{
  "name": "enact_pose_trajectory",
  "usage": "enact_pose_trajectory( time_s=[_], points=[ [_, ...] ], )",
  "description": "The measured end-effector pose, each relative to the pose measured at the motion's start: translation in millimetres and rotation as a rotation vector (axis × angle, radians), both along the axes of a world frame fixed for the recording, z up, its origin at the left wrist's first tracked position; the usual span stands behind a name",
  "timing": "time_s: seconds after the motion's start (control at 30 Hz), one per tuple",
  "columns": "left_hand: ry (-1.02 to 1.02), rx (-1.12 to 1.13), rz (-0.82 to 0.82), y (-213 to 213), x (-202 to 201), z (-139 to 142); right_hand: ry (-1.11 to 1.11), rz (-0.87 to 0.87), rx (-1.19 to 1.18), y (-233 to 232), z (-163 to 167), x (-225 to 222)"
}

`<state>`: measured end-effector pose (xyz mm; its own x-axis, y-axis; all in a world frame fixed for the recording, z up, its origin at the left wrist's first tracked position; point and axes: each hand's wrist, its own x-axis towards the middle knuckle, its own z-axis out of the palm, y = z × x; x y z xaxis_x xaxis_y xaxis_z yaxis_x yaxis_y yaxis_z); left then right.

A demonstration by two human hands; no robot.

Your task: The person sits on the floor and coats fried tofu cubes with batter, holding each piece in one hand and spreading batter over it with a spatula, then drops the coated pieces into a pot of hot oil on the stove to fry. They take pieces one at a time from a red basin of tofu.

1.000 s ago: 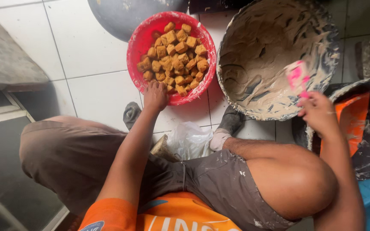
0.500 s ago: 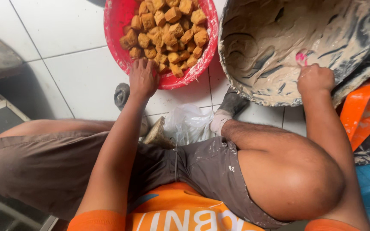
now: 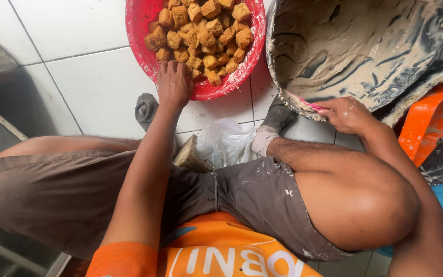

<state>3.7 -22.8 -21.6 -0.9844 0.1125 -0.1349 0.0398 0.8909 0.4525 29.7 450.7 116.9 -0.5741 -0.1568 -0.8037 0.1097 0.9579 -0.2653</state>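
Left hand (image 3: 174,84): fingers together, resting on red basin (image 3: 138,31) rim, upper centre.
Right hand (image 3: 345,114): pinching pink scraper (image 3: 299,101), its long axis pointing up-left along grey tub (image 3: 365,48) rim.

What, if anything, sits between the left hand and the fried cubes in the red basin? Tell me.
Nothing visible does. The left hand rests on the near rim of the red basin, its fingers already at the nearest fried cubes. The right hand is apart, at the rim of the grey batter bowl.

A white tiled floor (image 3: 67,77) is carrying a round red plastic basin (image 3: 144,48) under the left hand (image 3: 174,84), and a batter-smeared grey tub (image 3: 385,77) by the right hand (image 3: 347,114).
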Motion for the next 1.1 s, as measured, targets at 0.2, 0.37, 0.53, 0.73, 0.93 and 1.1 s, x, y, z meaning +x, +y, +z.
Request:
enact_pose_trajectory(
  time_s=[0.2, 0.37, 0.53, 0.73, 0.93, 1.1],
  points=[
    [0.029, 0.021, -0.009, -1, -2, -5, -0.105, -0.494, -0.376, 14, -12, 31],
    [-0.037, 0.002, -0.022, -5, -2, -11, -0.173, -0.836, -0.608, 21, -18, 37],
    [-0.025, 0.001, 0.005, -1, -5, -10, -0.044, -1.099, -0.939, 37, 45, 33],
    [-0.047, -0.103, 0.061, -2, -26, 2, 0.054, -0.981, -1.181, 20, 164, 17],
    [0.024, -0.2, -0.01, -4, -39, 14, 0.189, -1.148, -1.478, -40, 240, 26],
    [0.29, -0.122, 0.062, -1, -34, 22, 0.251, -1.225, -1.531, -87, 243, 21]
  ],
)
